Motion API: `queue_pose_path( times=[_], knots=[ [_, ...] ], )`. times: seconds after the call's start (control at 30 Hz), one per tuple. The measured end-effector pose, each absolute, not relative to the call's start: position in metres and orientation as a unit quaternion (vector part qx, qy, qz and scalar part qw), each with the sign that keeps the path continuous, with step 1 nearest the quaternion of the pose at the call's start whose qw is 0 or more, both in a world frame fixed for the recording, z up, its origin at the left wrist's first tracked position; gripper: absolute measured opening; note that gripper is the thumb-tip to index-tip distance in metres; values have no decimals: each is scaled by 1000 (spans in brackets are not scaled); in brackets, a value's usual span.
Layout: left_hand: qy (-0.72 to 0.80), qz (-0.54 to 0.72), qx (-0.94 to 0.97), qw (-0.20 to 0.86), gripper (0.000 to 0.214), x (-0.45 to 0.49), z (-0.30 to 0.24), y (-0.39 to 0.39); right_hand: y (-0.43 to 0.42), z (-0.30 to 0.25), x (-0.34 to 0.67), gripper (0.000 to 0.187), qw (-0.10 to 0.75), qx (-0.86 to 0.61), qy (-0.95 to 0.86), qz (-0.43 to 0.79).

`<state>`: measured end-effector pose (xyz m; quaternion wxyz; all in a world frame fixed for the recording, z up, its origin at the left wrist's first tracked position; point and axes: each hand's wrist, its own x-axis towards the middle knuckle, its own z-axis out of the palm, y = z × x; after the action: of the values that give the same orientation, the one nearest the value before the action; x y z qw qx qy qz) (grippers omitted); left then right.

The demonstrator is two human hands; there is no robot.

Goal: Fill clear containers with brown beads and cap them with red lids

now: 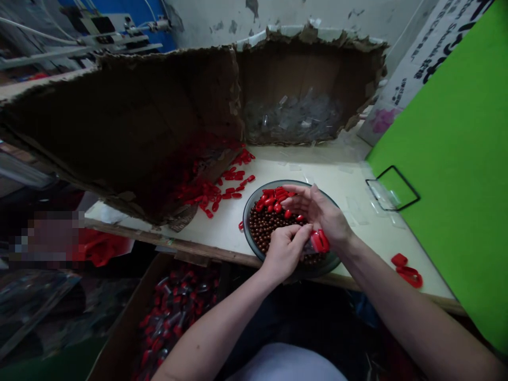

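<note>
With the left hand (283, 250) pinching the red-capped piece (319, 241) and the right hand's (326, 216) fingers apart, working low over the bowl (246, 225) at the bench's (222, 230) front edge best limits spills.

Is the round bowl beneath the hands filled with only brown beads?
No, red plastic pieces also lie in the round bowl, toward the far side of the brown beads.

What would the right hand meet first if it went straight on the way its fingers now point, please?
Probably the small red plastic pieces heaped on the round brown beads in the dark round bowl; depth is unclear, so the right hand might pass above them.
</note>
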<state>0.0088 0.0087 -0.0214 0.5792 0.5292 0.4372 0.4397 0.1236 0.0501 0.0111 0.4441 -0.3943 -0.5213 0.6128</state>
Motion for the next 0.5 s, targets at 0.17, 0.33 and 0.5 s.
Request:
queue_pose_path(
  times=[0.17, 0.33, 0.5],
  knots=[
    [428, 405, 580, 563, 46, 4, -12, 11, 47, 19, 124, 51, 446, -358, -535, 622],
    [421, 385, 611, 548, 46, -1, -5, 14, 43, 24, 123, 50, 426, -324, -535, 655],
    [419, 379, 611, 554, 45, -2, -3, 15, 41, 27, 124, 52, 410, -326, -560, 642]
  ],
)
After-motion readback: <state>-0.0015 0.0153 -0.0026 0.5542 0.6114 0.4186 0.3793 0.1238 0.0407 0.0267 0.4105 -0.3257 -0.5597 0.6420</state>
